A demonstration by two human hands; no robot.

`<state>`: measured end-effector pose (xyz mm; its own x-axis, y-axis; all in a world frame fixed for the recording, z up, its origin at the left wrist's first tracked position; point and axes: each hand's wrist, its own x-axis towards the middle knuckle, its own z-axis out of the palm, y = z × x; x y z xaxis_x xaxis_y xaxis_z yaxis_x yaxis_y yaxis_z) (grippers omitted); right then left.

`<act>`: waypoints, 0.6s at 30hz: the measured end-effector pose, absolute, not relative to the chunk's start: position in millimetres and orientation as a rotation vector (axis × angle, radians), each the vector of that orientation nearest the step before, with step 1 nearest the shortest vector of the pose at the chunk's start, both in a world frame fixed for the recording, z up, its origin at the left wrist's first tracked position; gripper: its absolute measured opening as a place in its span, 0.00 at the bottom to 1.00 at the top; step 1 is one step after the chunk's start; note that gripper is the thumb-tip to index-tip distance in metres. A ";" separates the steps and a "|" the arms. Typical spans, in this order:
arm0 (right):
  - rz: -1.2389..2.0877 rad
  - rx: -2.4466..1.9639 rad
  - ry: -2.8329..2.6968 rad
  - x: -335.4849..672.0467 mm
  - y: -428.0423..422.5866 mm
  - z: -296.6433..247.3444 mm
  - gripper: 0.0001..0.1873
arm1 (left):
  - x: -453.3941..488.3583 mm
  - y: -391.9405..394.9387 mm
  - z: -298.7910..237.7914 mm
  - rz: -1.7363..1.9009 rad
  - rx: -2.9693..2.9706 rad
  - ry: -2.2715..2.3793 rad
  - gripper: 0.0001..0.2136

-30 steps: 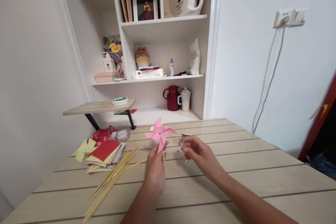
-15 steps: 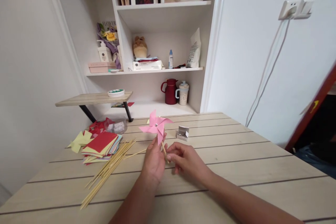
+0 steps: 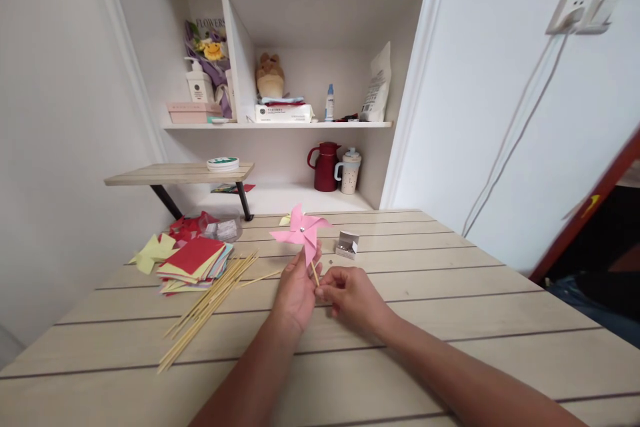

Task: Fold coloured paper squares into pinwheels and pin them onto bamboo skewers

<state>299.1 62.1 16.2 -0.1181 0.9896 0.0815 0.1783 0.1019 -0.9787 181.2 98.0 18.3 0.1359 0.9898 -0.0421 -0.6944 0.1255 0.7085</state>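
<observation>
A pink paper pinwheel with a metal pin at its centre stands on a thin wooden stick. My left hand is closed round the lower part of that stick and holds the pinwheel upright above the wooden table. My right hand is beside it on the right, fingers pinched on the same stick just below the paper. A small open box of pins lies on the table just beyond my right hand.
A bundle of wooden sticks and a stack of coloured paper squares lie at the left. Red scraps and a clear bag sit behind them. Shelves hold bottles, a red jug and a mug.
My right hand came back from the pin box and closed on the pinwheel's stick next to my left hand. The camera tilted down a little.
</observation>
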 end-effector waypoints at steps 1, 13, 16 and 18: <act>1.137 -1.228 -1.473 299.0 62.0 15.8 0.10 | 180.5 99.3 16.5 1.337 0.624 0.612 0.11; 0.850 -1.579 -1.593 328.1 109.4 65.7 0.10 | 160.7 108.1 9.4 1.549 1.019 0.973 0.16; 0.727 -1.724 -1.653 327.3 137.1 86.7 0.09 | 159.8 106.9 11.8 1.620 1.264 1.122 0.15; 0.600 -1.853 -1.674 322.6 157.3 98.1 0.09 | 160.5 104.8 11.2 1.645 1.366 1.171 0.15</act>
<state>322.6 157.3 98.1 0.1180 0.9921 0.0437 0.7385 -0.0582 -0.6717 160.5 104.8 11.2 -0.2089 0.9110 0.3555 0.0374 -0.3558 0.9338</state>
